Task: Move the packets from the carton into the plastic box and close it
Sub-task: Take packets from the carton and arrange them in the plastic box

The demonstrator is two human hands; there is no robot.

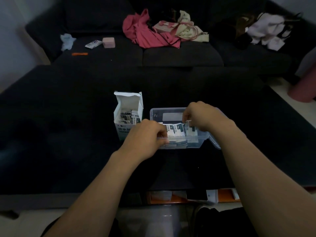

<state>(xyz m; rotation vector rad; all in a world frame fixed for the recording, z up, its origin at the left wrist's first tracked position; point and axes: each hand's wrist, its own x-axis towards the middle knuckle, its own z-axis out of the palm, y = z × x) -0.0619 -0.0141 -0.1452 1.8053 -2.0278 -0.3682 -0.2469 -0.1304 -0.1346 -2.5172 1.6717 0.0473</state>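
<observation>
Several packets (177, 130) upright in plastic box (154, 113), more in carton (127, 115)

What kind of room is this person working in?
Most likely a home living room: a dark sofa stands behind a low dark table, and loose clothes and a cloth bag lie on the sofa's cushions.

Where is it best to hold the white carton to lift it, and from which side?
Judging by its pose, grip the white carton across its two side walls, coming from above. It stands upright with its flap open at the back, and packets remain inside.
</observation>
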